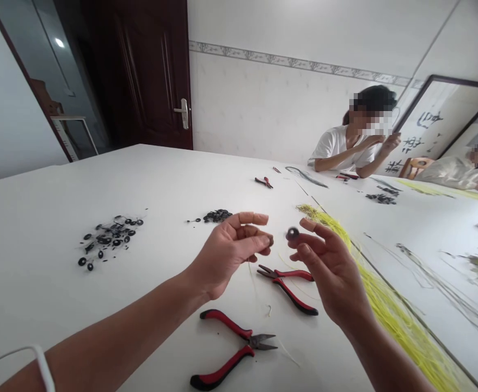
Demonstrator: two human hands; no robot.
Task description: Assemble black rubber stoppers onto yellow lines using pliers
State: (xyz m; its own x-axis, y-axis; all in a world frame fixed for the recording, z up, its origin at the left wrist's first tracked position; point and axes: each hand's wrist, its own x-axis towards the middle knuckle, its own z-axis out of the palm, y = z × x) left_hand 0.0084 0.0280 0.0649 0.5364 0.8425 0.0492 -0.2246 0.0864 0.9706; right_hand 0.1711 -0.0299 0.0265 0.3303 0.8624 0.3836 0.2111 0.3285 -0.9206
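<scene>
Over the near part of the white table [141,305], my left hand [239,239] is pinched at the thumb and fingertips. A thin pale line [252,277] hangs below it; the fingers cover most of what they grip. My right hand [329,261] is just to the right, a small gap away. A shiny black round bead [292,234] sits at its fingertips. Below the hands lie red-and-black pliers [294,283] with their handles spread. A second pair of pliers [239,348] lies nearer, jaws apart. Between them is a small pale hook-shaped piece [269,310].
Loose black round pieces [112,234] lie at left, and a black pile [218,216] sits behind my left hand. Long yellow strands [386,305] run down the right side. Farther back are more pliers [264,183] and a seated person [345,141]; another person sits far right.
</scene>
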